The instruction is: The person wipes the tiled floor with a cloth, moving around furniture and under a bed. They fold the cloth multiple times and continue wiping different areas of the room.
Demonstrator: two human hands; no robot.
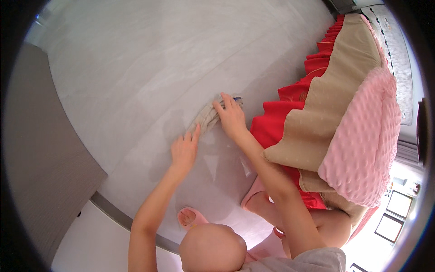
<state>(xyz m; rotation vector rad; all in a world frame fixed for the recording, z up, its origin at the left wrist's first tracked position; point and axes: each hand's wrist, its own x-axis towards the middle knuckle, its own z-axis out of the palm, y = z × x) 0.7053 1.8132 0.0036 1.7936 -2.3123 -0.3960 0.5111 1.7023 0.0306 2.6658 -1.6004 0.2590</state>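
Note:
A crumpled beige-grey cloth [206,116] lies on the pale grey floor in front of me, with a dark blue patch at its far right end. My right hand [232,119] rests over that far end, fingers bent around the fabric. At the cloth's near left end is my left hand [184,149], its index fingertip touching the edge and the other fingers partly curled. Whether the left fingers pinch any fabric is hard to see.
A bed with a red pleated skirt [266,119], beige cover [316,119] and pink dimpled blanket [365,136] borders the right. Grey-brown furniture [51,119] stands at left. Smooth floor [153,68] stretches ahead. My bent knee [212,248] and pink slippers [200,217] are close below.

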